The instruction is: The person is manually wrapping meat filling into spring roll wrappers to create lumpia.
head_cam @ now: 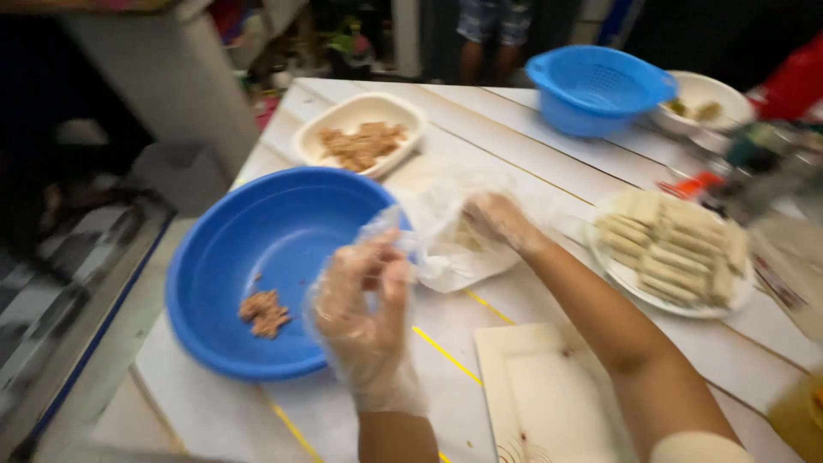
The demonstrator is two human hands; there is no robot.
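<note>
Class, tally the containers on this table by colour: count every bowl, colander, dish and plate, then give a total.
Blue: 2, the large blue bowl and the blue colander
White or cream: 3, the cream dish of filling, the white bowl behind the colander, and the white plate of rolls
Total: 5

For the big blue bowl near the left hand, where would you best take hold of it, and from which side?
Probably the big blue bowl's near rim, from the table's front edge. That stretch is bare and faces the person. The gloved left hand covers the right rim, and the clear plastic bag under the right hand crowds that side. The filling scraps sit low, clear of the rim.
</note>
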